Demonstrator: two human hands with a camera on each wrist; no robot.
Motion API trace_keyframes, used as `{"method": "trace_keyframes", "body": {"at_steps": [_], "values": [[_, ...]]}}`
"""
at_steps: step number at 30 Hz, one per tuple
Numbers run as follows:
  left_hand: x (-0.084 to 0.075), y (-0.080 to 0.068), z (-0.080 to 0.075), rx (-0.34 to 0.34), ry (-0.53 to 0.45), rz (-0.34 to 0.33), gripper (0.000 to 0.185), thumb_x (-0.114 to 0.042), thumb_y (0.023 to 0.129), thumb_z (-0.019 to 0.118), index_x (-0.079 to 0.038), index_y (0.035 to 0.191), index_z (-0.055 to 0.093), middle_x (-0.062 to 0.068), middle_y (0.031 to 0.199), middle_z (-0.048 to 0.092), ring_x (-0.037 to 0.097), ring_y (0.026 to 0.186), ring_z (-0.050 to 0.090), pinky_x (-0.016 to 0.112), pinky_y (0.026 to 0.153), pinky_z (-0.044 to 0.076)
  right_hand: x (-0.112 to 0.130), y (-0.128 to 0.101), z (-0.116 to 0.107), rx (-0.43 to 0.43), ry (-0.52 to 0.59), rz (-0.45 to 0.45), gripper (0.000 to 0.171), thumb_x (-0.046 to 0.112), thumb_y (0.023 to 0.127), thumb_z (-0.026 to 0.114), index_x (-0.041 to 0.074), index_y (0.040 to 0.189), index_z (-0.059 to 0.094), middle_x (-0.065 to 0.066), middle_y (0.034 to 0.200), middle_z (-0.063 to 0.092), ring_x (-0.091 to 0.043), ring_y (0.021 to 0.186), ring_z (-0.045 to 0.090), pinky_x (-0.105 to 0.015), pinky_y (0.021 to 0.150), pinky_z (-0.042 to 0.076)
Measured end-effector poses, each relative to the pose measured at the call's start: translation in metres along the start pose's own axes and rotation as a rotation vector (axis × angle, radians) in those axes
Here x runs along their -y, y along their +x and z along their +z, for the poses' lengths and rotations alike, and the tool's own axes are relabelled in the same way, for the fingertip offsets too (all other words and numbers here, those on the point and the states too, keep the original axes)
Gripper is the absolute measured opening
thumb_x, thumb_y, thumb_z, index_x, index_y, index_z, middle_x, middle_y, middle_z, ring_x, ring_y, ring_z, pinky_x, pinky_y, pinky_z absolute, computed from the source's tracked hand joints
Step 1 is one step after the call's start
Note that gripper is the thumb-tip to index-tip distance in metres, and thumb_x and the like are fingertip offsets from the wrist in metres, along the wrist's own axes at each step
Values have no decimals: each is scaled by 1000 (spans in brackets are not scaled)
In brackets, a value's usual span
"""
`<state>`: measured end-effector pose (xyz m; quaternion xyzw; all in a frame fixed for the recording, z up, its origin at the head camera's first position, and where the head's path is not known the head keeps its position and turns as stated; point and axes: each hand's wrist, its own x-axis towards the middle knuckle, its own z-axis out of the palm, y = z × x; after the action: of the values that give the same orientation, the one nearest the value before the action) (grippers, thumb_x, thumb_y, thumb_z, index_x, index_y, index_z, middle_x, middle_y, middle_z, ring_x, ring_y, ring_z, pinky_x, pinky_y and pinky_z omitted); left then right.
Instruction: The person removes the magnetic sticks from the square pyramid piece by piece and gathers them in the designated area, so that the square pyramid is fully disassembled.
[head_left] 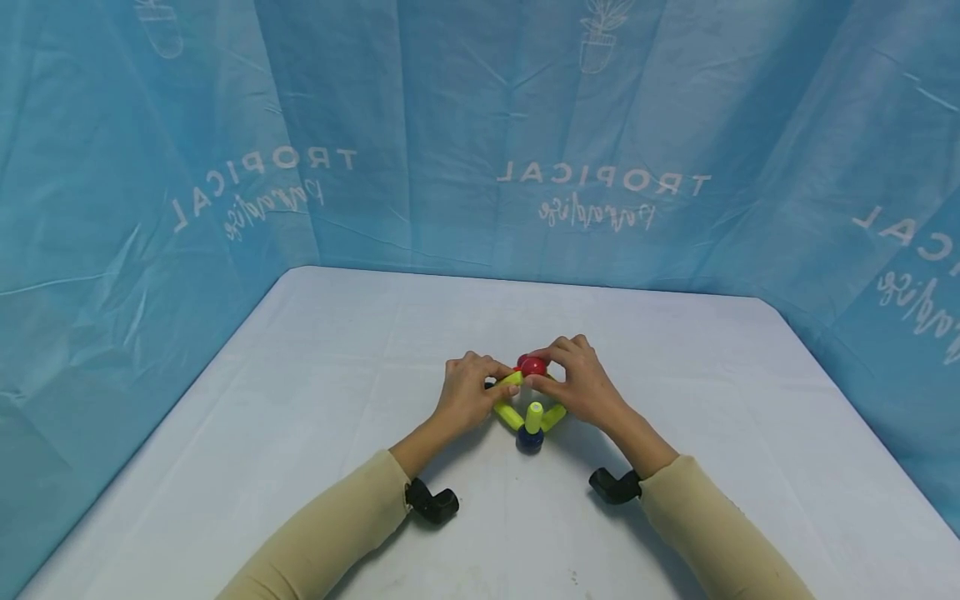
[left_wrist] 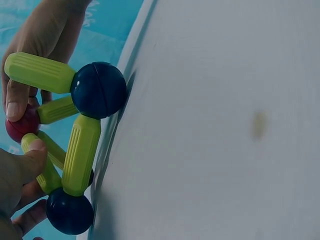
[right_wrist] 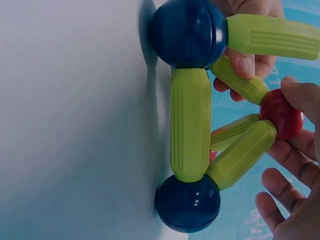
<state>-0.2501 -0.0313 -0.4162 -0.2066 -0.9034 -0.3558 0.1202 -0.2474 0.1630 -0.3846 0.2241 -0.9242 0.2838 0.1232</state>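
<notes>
A frame of lime-green ribbed rods and balls stands on the table, its near dark blue ball on the tabletop with a free-ended green rod rising from it. My left hand pinches a slanted green rod between thumb and fingers. With thumb and fingertips my right hand holds the red ball at the top, where slanted rods meet. A second blue ball is at the left corner, another blue ball at the right. Behind, more red shows, mostly hidden.
The white table has a blue printed curtain along its back and sides. A black wrist camera juts from the left sleeve, and another black wrist camera from the right, both low over the tabletop.
</notes>
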Motion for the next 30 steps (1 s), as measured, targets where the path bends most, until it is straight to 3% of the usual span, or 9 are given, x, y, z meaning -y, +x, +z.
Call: {"method": "trace_keyframes", "body": {"at_steps": [3,9,15,25,30], "values": [[2,-2,1,-25,-25,-16,22,-28,81,73,-15,99,74,-1,95,73,19,91,55,42,91,31,0,0,0,-2,9,-2,35,33,80,74,13,109,69,-1,99,63,-18,97,44,-30,74,38],[7,-7,-5,-77,-188,-110,22,-25,82,72,-14,101,72,0,93,73,24,94,58,46,97,31,-2,1,-1,0,31,21,34,32,82,73,13,109,69,0,100,63,-18,97,44,-30,73,40],[13,-12,-12,-112,-234,-189,21,-25,81,73,-16,100,71,0,94,72,20,98,57,47,96,35,-3,1,-1,26,33,66,36,34,82,72,15,112,68,0,102,62,-18,100,44,-30,74,41],[16,-17,-15,-109,-227,-182,23,-23,80,74,-15,101,71,1,95,73,20,99,57,48,99,33,0,0,0,-6,-4,3,41,29,77,78,13,113,67,-1,99,62,-19,98,44,-32,75,40],[14,-23,-16,-116,-228,-157,23,-21,80,75,-14,102,71,1,93,73,20,98,58,46,94,38,-2,4,-4,-26,22,36,40,29,80,75,13,116,66,-2,102,64,-20,98,45,-31,74,41]]}}
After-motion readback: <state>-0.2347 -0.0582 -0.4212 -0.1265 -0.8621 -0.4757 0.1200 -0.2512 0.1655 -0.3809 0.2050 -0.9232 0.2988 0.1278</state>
